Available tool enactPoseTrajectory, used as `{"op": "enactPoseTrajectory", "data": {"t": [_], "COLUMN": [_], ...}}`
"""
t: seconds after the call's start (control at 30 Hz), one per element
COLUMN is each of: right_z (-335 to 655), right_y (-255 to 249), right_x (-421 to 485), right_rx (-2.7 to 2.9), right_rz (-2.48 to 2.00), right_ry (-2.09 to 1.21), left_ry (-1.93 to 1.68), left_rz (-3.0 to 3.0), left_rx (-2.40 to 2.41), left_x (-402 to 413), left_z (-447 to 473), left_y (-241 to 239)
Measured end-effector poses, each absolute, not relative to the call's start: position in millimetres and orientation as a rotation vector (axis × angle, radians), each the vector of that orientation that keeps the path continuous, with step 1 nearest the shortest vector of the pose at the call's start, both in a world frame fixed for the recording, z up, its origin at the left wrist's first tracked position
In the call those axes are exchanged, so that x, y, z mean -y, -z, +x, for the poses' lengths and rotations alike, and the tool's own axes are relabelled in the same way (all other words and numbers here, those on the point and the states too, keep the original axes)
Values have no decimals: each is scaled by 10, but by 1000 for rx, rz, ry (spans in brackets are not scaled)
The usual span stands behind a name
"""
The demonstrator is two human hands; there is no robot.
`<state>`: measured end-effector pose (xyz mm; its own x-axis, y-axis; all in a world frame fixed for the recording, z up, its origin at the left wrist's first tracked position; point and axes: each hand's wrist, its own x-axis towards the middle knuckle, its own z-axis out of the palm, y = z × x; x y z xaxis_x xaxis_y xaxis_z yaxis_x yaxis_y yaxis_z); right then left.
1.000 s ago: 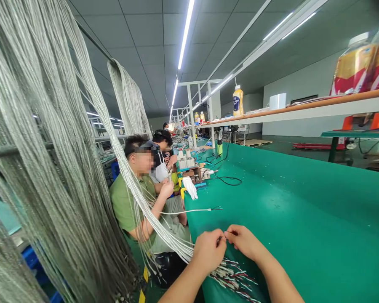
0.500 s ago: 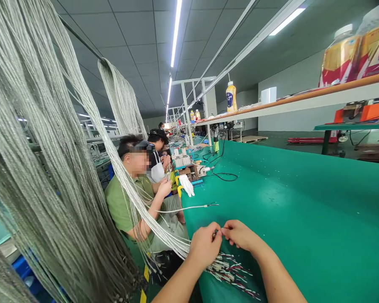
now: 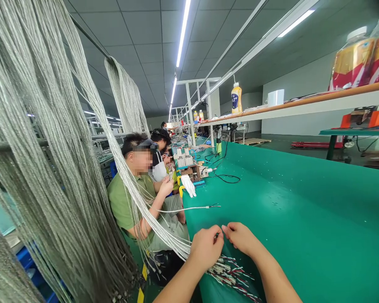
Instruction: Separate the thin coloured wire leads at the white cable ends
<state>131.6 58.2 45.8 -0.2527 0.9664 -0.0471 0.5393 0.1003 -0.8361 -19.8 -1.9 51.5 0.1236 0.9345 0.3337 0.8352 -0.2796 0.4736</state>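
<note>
My left hand (image 3: 207, 247) is closed at the near edge of the green table, a dark bit of a cable's wire end showing between thumb and forefinger. Just right of it, my right hand (image 3: 240, 238) has its fingers curled and the thumb against the forefinger; whatever may be pinched there is too small to make out. A slight gap separates the fingertips of both hands. The bundle of grey braided cables (image 3: 164, 234) runs from the upper left to beneath my left hand. Its stripped ends, with white, red and black wires (image 3: 232, 271), lie on the table below my hands.
Thick hanks of cable (image 3: 50, 147) hang from rails on the left. A co-worker in a green shirt (image 3: 120, 202) sits close beside the table (image 3: 287, 227). A single cable (image 3: 189, 208), a white glove (image 3: 188, 185) and a bench fixture (image 3: 191, 171) lie farther along. A shelf (image 3: 290, 103) carries bottles.
My right hand's fingertips have parted slightly from my left hand, where they met before. The view has shifted a little. The co-worker still holds cable ends.
</note>
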Motion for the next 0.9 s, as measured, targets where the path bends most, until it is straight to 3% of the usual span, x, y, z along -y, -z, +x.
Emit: {"op": "enactPoseTrajectory", "data": {"t": [0.43,0.9], "right_z": [1323,1340], "right_y": [-509,-506], "right_x": [-531,-599], "right_rx": [1746,1418], "right_rz": [-1421,-1253], "right_ry": [-1256,-1266], "left_ry": [-964,-1064], "left_rz": [2129,2006], "left_rx": [-1750,-1625], "left_x": [21,-9], "left_z": [-197,-221], "left_y": [-498,-493]}}
